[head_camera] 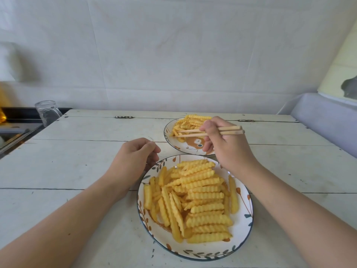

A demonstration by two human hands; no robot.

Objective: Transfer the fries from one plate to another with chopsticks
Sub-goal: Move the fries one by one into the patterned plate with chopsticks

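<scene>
A large plate with a leaf pattern around its rim sits on the white wooden bench, and everything else is placed here by that plate. It carries a thick heap of crinkle-cut fries, most lying crosswise, a few lengthwise along its left and right sides.

Just beyond the large plate, nearly touching its far rim, is a smaller plate with a brown bear drawing on its near side. A second, smaller pile of fries covers its far half.

The right hand hangs above the gap between the two plates, its fingers curled round a pair of wooden chopsticks. The sticks point left over the smaller plate, their tips slightly parted and resting among the fries at the left edge of that pile. Whether a fry is caught between the tips cannot be made out.

The left hand lies at the far-left rim of the large plate, fingers loosely curled and holding nothing; whether it touches the rim is unclear.

Far to the left of the large plate, at the bench's back corner, a clear glass stands upside down beside a dark sink.
</scene>
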